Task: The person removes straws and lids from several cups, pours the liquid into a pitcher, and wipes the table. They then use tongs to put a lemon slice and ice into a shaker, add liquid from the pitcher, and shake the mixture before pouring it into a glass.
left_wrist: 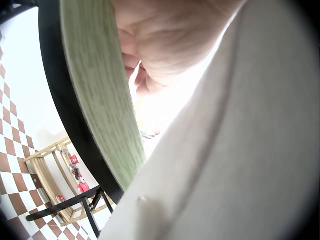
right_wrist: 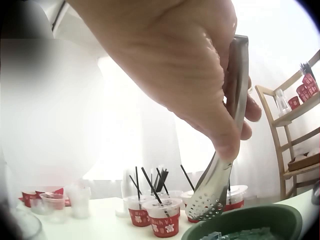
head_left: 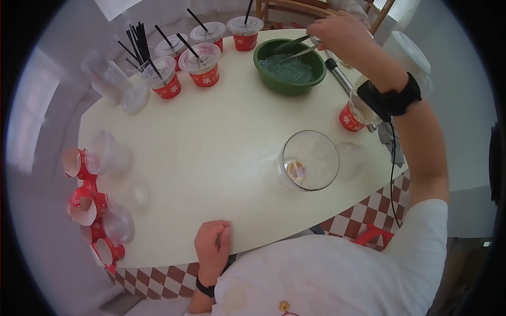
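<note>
My right hand (head_left: 342, 34) grips metal tongs (right_wrist: 212, 187) with perforated ends. In the head view the tongs overlap the far side of a green bowl (head_left: 287, 89), which holds clear ice cubes (head_left: 290, 72). In the right wrist view, the tongs' tips hang just above the bowl's rim. My left hand (head_left: 212, 245) rests at the table's near edge with loosely curled fingers and nothing in it. Nearer me than the bowl stands a large clear glass (head_left: 316, 184), something small, orange and white showing at its bottom.
Several lidded red-and-clear cups (head_left: 205, 76) with black straws stand at the back left, beside loose straws (head_left: 138, 42). Empty cups and red sleeves (head_left: 87, 200) line the left edge. At the right are a red cup (head_left: 350, 120) and a rod with a black end (head_left: 340, 76).
</note>
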